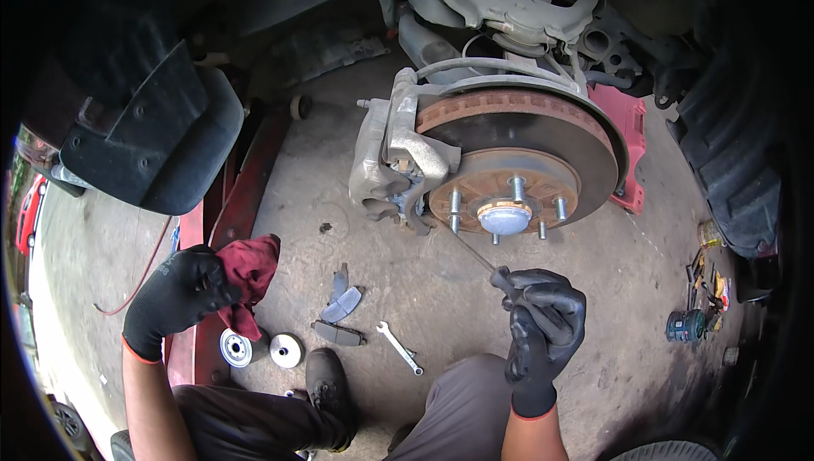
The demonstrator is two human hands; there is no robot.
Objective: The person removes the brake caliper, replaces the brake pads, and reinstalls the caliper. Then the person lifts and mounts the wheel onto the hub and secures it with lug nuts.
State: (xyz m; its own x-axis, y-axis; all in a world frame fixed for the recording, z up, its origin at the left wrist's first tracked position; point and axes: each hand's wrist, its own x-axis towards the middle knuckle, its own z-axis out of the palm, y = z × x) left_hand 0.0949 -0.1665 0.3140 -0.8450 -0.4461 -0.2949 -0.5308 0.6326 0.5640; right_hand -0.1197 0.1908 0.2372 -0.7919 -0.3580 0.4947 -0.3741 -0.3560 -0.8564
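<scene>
My left hand [178, 296], in a black glove, is closed on a crumpled dark red rag [250, 270]. A screwdriver [472, 251] with a dark handle is gripped in my gloved right hand [547, 330]. Its thin shaft slants up and left to the lower edge of the brake caliper [377, 152]; whether the tip touches cannot be made out. The grey caliper sits at the left side of a rusty-edged brake disc [585, 143]. Wheel studs and a silver hub cap [505, 219] stick out from the disc's middle.
Brake pads [342, 305], a combination wrench [398, 348] and two round metal canisters [287, 351] are on the concrete floor below. A red metal beam [203, 308] stands at left under a black mud flap [153, 139]. A red stand [626, 147] is behind the disc; tools [699, 291] lie far right.
</scene>
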